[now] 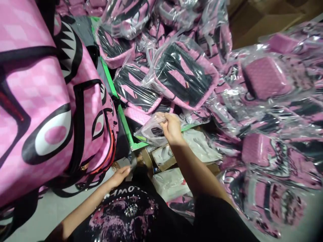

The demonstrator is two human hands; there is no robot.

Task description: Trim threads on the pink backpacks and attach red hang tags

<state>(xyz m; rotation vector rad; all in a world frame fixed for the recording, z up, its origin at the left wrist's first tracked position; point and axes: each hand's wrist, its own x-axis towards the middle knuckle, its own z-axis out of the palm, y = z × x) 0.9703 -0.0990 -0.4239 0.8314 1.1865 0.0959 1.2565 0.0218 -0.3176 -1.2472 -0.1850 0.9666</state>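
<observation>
My right hand [172, 127] pinches a clear plastic bag [153, 131] at the front corner of the green-edged bin. A small dark print shows on this bag; whether anything is inside I cannot tell. Low by the black shirt, my left hand [122, 175] is closed at the fingertips, near a blurred greyish piece that I cannot make out. Just beyond my right hand, a pink and black backpack [185, 74] wrapped in clear plastic lies on the pile. Another wrapped backpack [138, 87] is partly under it.
Large unwrapped pink backpacks [47, 111] with eye and teeth prints stand close on the left. The green bin rim [111, 80] runs between them and the pile. Several wrapped bags [267, 79] heap up on the right. Below my right arm are an open cardboard box [165, 163] and white plastic packets [199, 144].
</observation>
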